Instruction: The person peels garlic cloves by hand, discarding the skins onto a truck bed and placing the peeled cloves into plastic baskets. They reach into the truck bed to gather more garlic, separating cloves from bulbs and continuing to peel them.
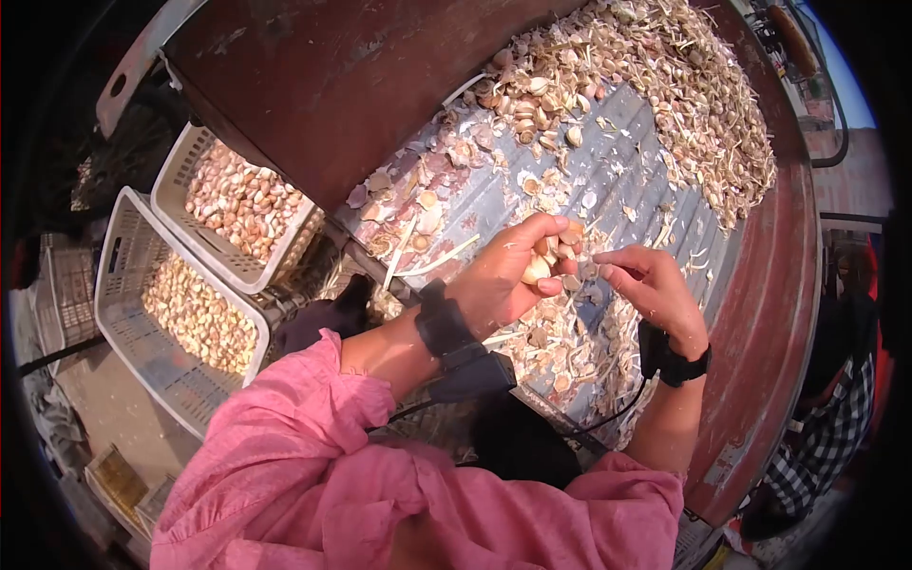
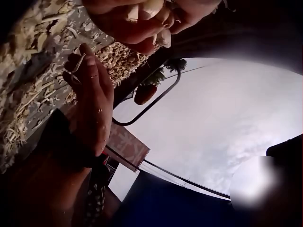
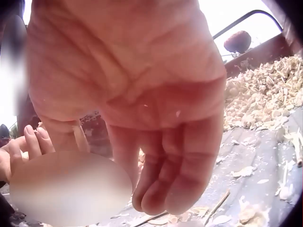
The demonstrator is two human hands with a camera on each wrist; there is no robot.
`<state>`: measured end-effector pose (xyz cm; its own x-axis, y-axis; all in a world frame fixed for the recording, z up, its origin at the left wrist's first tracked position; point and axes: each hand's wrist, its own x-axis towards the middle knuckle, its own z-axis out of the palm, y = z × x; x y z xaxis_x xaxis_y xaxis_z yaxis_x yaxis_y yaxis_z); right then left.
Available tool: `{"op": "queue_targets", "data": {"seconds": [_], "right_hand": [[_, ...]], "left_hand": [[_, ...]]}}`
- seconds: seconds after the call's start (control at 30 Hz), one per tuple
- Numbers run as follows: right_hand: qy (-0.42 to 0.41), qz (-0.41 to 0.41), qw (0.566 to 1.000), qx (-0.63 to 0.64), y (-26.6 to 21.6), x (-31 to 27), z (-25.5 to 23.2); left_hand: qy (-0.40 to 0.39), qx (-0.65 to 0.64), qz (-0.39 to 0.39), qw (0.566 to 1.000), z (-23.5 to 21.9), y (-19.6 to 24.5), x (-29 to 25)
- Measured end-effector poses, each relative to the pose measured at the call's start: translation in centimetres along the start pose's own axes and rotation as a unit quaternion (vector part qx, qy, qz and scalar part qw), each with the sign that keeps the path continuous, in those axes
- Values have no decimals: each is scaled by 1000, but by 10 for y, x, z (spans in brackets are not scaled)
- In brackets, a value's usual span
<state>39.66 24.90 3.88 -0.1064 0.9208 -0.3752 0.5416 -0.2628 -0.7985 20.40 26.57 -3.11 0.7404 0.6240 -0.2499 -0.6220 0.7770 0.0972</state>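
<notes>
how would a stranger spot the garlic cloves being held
Find the ridged grey metal bed with rust-red sides. Over it reaches the left hand, behind it a dark wrist strap. It holds the garlic cloves: a small pale cluster raised in the hand, while the loose cloves lie on the bed.

garlic cloves (image 1: 538,271): smooth | husks (image 1: 708,114): papery | floor (image 1: 622,119): ribbed metal | crate (image 1: 166,375): matt plastic | sleeve (image 1: 275,408): wrinkled cloth

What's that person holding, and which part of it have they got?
The left hand holds several garlic cloves, curled around their sides. I can't tell whether the right hand is pinching anything.
</notes>
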Motion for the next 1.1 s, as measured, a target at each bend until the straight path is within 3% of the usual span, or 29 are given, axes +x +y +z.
{"op": "queue_targets", "data": {"seconds": [0.07, 0.1, 0.13, 0.2, 0.27, 0.33, 0.4, 0.53, 0.6, 0.67, 0.73, 0.8, 0.87, 0.9, 0.93, 1.0, 1.1], "right_hand": [[-14, 17, 991, -131, 11, 23, -14], [19, 38, 993, -109, 19, 44, -26], [63, 60, 996, -10, 32, 72, -37], [177, 22, 983, 44, 42, 126, -52], [235, -9, 971, 39, 52, 183, -62], [270, -31, 961, 41, 57, 230, -62], [257, -54, 958, -111, 68, 265, -60], [238, -35, 958, -158, 49, 234, -41], [172, -94, 972, -131, 63, 211, -37], [166, -70, 983, 29, 47, 160, -24], [129, -88, 983, 101, 25, 112, -8], [98, -99, 984, 110, 5, 71, 18], [37, -144, 985, 84, -11, 48, 46], [44, -137, 989, 28, -17, 43, 52], [47, -137, 989, 28, -16, 49, 48], [145, -122, 980, 56, -6, 83, 25], [235, -68, 969, 40, 31, 173, -36]], "left_hand": [[63, -18, 12, 998, 2, -1, -2], [67, -12, 16, 998, 3, 1, -3], [66, -12, 19, 998, 3, 0, -4], [55, -2, 42, 998, 1, 4, -2], [42, 0, 53, 998, 3, 5, -3], [127, 32, 61, 990, 8, 8, -3], [110, 24, 62, 992, 3, 8, 1], [112, 27, 71, 991, 2, 8, 2], [110, 45, 97, 988, -4, 6, 3], [108, 29, 108, 988, -10, 2, 5], [105, 17, 118, 987, -11, -2, 3], [132, -41, 105, 985, -7, -2, 3], [122, -56, 101, 986, -9, -5, 4], [104, -73, 106, 986, -13, -5, 4], [88, -91, 109, 986, -16, -5, 4], [75, -96, 95, 988, -18, -3, 2], [68, -91, 81, 990, -17, -3, 1]]}}
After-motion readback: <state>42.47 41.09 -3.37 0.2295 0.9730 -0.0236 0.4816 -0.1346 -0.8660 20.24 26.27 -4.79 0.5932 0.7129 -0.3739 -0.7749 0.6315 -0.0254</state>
